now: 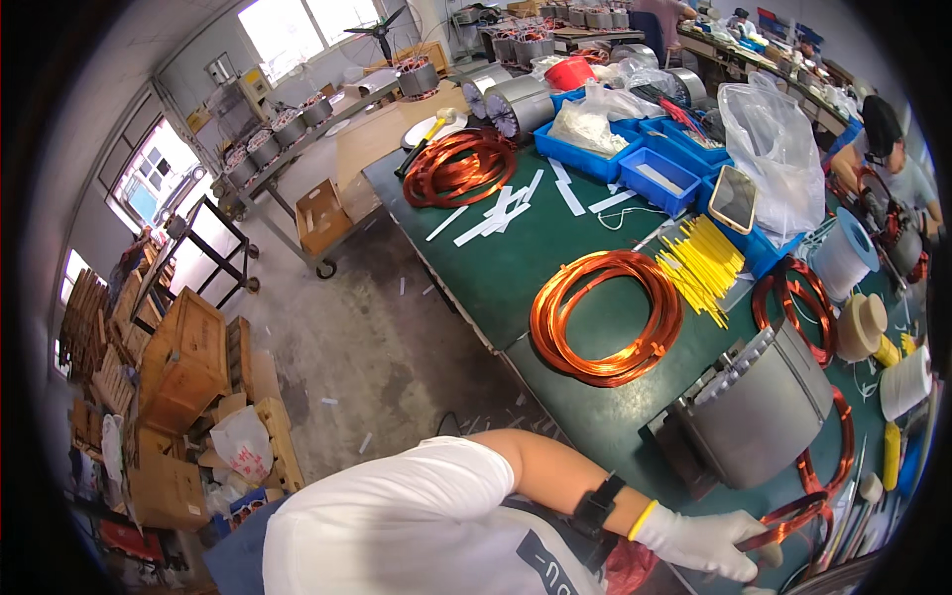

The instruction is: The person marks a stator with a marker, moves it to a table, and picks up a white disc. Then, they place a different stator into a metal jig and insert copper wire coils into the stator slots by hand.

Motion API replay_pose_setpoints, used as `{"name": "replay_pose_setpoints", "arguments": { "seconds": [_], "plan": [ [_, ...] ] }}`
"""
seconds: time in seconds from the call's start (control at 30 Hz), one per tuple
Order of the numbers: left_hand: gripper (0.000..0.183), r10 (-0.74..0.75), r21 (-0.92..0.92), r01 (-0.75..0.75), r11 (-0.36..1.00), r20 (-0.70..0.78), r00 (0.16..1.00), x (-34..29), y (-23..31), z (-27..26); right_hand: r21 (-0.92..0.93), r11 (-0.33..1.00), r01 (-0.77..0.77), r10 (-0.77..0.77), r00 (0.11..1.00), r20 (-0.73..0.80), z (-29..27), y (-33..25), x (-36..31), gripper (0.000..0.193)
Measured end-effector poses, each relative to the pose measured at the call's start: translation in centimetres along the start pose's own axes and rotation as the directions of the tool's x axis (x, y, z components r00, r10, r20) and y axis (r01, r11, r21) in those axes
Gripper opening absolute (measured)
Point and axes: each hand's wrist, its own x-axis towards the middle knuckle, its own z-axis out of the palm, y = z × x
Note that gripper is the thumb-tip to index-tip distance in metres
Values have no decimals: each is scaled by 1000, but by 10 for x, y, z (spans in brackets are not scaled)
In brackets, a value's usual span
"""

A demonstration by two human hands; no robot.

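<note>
My left hand (706, 543), in a white glove with a yellow cuff, reaches in at the lower right. Its fingers are closed on the end of a copper wire coil (801, 514), at the table's near side. Just beyond it sits a grey metal stator core (759, 407), lying on its side with its slotted opening turned to the left. More copper wire (843, 441) runs up along the core's right side. My right hand is not to be made out.
A large copper coil (605, 317) lies on the green table (476, 268) by yellow tubes (700, 266). Blue bins (656, 181), a phone (732, 198) and white spools (843, 253) stand beyond. Wooden crates (183, 362) fill the floor at left. Other people work at the far right.
</note>
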Motion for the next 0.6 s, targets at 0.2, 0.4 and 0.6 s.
{"name": "replay_pose_setpoints", "arguments": {
  "seconds": [0.2,0.4,0.6],
  "plan": [
    [31,-99,-11,99,995,32,995,3,-17,12,440,817,-374,183,890,417,1,14,-74,74],
    [30,-58,47,61,997,-59,997,1,-27,9,567,626,-536,207,815,541,0,20,-95,80],
    [31,-10,130,19,991,-74,997,-8,-17,9,641,527,-558,117,795,596,2,22,-92,90]
  ]
}}
